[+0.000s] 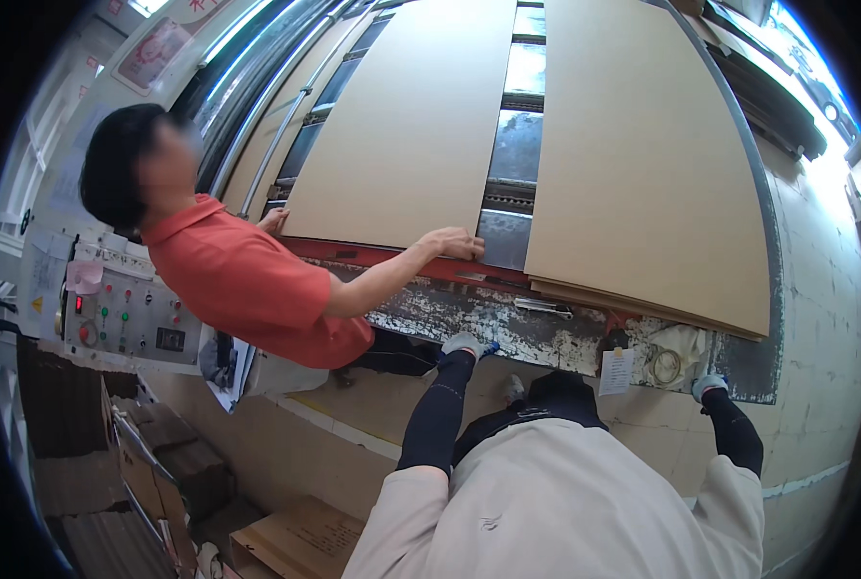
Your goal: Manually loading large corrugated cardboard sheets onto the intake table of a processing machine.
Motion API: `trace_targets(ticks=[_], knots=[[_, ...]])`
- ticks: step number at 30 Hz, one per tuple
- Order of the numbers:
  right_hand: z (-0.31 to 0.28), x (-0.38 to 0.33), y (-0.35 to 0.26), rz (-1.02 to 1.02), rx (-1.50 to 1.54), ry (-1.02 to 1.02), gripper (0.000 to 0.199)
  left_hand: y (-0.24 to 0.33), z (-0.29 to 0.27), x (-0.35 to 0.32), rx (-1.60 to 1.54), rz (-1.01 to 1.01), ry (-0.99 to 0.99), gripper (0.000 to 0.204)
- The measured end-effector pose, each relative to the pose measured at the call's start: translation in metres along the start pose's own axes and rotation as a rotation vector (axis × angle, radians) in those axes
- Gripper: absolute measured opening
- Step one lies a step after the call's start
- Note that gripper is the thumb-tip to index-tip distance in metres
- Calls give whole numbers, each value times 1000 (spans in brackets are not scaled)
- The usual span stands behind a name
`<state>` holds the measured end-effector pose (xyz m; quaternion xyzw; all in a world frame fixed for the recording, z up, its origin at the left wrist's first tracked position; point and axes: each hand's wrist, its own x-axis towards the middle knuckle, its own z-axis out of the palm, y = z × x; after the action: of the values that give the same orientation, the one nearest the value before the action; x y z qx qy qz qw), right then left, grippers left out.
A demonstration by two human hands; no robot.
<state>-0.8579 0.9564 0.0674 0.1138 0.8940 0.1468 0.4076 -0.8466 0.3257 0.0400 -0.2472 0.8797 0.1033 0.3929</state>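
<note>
My left hand (463,344), in a pale glove with blue fingertips, rests on the near edge of a worn metal machine bed (536,340), fingers laid out and nothing in them. My right hand (709,385), gloved likewise, leans on the same edge further right, fingers apart, beside a crumpled pale cloth (678,345) and a ring of tape (664,367). Beyond my hands lie a stack of large brown cardboard sheets (642,164) at right and another large sheet (406,125) at left. A co-worker in a red shirt (247,280) touches the left sheet's near edge with both hands.
A red bar (382,259) runs along the bed's near side. A silver stapler-like tool (543,308) lies on the bed, and a paper tag (616,372) hangs from its edge. At left stands a button control panel (126,314); cardboard (300,536) lies below it.
</note>
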Motion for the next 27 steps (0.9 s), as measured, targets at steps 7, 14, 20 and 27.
trace_targets(ticks=[7, 14, 20, 27], knots=[[-4, -2, 1, -33, 89, -32, 43, -3, -3, -4, -12, 28, -19, 86], [35, 31, 34, -94, -101, 36, 47, 12, -5, -1, 9, 96, -17, 86], [-16, -10, -8, -13, 93, -66, 48, -1, -3, -9, -12, 41, 30, 87], [17, 27, 10, -76, -42, 2, 52, -5, 9, -11, -34, 75, 116, 86]])
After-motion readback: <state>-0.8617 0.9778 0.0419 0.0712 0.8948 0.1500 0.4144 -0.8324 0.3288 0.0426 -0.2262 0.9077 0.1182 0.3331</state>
